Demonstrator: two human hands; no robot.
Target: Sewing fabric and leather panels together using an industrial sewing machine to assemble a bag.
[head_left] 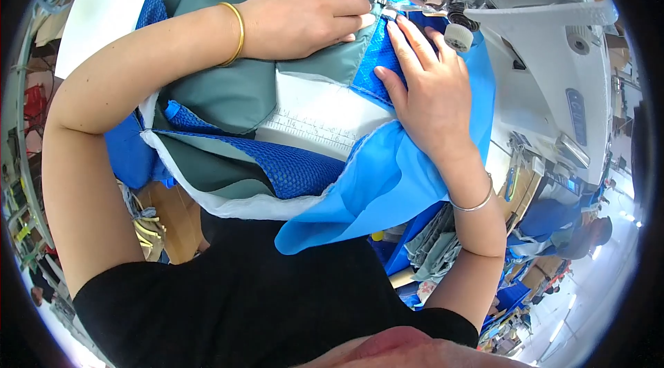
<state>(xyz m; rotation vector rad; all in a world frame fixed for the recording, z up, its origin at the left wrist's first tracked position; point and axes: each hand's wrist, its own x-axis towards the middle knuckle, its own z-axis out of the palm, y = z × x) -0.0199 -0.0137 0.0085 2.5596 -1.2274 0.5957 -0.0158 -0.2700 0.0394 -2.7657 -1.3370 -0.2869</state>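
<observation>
Grey-green fabric (207,91) spreads over the white worktable under my left hand (311,16), whose fingers are bent together holding it near the sewing machine's needle area (385,1). My right hand (425,91) lies with fingers apart on a bright blue textured panel (370,70), fingertips close beside the presser foot (389,14). Light blue fabric (360,195) with a white edging (207,198) hangs over the table's front. Blue mesh (290,164) shows between the layers, beside a printed measuring scale on the table (304,126).
The white machine body (567,84) fills the upper right, with a knurled knob (458,36) near my right fingers. Tools (513,171) lie at the right. Below are folded cloth (432,250) and a blue bin (387,250). A person (577,236) is at far right, shelving (28,181) at left.
</observation>
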